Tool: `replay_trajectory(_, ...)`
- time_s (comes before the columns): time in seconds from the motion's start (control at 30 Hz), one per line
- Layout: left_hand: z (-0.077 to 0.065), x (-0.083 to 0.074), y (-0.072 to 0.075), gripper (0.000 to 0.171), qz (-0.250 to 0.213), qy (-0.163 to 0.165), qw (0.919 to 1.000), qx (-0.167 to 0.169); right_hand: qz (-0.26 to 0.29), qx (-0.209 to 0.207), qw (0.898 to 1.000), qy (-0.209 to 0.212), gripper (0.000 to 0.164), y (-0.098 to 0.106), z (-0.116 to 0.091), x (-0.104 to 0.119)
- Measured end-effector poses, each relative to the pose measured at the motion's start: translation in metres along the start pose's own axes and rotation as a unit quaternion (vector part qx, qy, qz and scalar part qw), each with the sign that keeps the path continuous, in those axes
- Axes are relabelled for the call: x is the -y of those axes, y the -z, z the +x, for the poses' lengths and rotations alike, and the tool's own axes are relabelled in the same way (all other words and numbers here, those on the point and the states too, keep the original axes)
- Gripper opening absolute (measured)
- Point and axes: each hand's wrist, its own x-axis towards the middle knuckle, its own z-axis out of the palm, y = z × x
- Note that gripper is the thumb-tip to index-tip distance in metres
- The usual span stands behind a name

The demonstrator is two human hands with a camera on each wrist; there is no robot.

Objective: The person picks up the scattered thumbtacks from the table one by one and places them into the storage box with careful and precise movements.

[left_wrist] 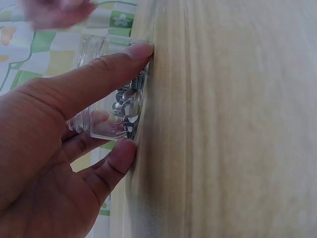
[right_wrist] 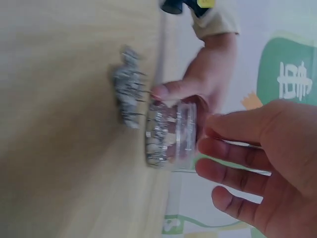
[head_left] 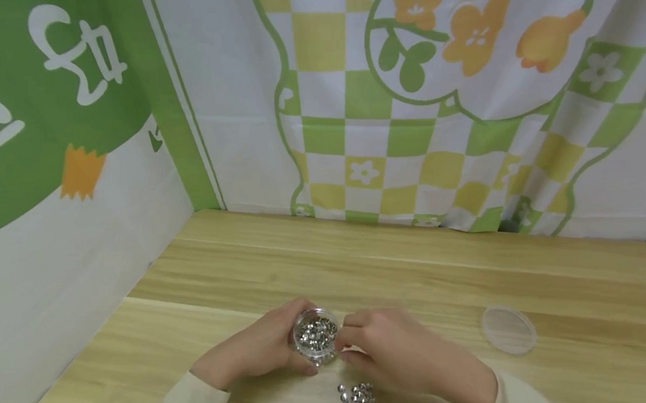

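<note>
My left hand [head_left: 270,344] grips a small clear jar [left_wrist: 106,131], thumb and fingers round its side, close to the tabletop. Silver round-headed thumbtacks [head_left: 317,334] fill the lower part of the jar, and its mouth is uncovered. At the jar's rim is my right hand [head_left: 385,347]. In the right wrist view its thumb and fingers are bent, tips close together; whether a tack is between them cannot be seen. A cluster of loose thumbtacks [head_left: 358,399] lies on the table in front of the jar, some with thin points [right_wrist: 141,91] standing up.
A clear round lid [head_left: 509,330] lies flat to the right of my right hand. The wood-grained table [head_left: 238,260] meets a patterned cloth [head_left: 325,140] at the back and a green and white cloth [head_left: 79,257] on the left.
</note>
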Motion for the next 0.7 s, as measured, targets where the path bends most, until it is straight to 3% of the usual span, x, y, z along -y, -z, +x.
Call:
replay_trajectory(0.23, 0.002, 0.000, -0.001, 0.075, 0.001, 0.002, 1.0000, -0.002, 0.017, 0.045, 0.998, 0.028, 0.013, 0.000, -0.025, 0.002)
replay_trajectory(0.37, 0.002, -0.001, -0.001, 0.075, 0.000, 0.005, 1.0000, -0.002, 0.020, 0.060, 0.997, 0.038, 0.024, 0.002, -0.028, 0.000)
replay_trajectory(0.7, -0.003, -0.002, 0.001, 0.075, -0.001, 0.004, 1.0000, -0.005, 0.021, 0.107, 0.994, 0.033, 0.019, -0.008, -0.026, -0.001)
